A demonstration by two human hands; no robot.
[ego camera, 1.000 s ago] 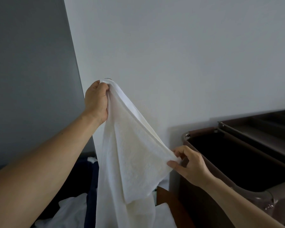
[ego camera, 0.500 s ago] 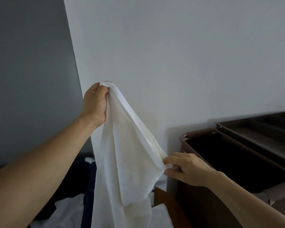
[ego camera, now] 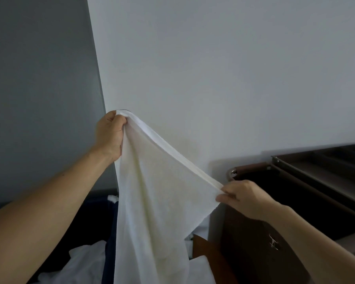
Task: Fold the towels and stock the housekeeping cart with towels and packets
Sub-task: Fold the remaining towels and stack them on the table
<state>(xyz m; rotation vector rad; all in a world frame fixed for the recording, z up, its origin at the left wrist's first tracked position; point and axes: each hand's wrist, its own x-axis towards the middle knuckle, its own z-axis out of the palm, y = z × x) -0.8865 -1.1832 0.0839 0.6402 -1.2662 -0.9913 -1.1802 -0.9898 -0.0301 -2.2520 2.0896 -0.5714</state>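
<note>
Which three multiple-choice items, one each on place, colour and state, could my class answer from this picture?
1. Where is the dark brown housekeeping cart relative to the hanging terry towel? A) left of it B) right of it C) beneath it
2. What colour is the towel? A) white B) blue C) green
3. How is the towel's hemmed edge? A) lying on the cart B) stretched between left hand and right hand C) rolled up
Answers: 1 B, the cart stands right of the cloth; 2 A, the cloth is plainly white; 3 B, each hand pinches one end.
</note>
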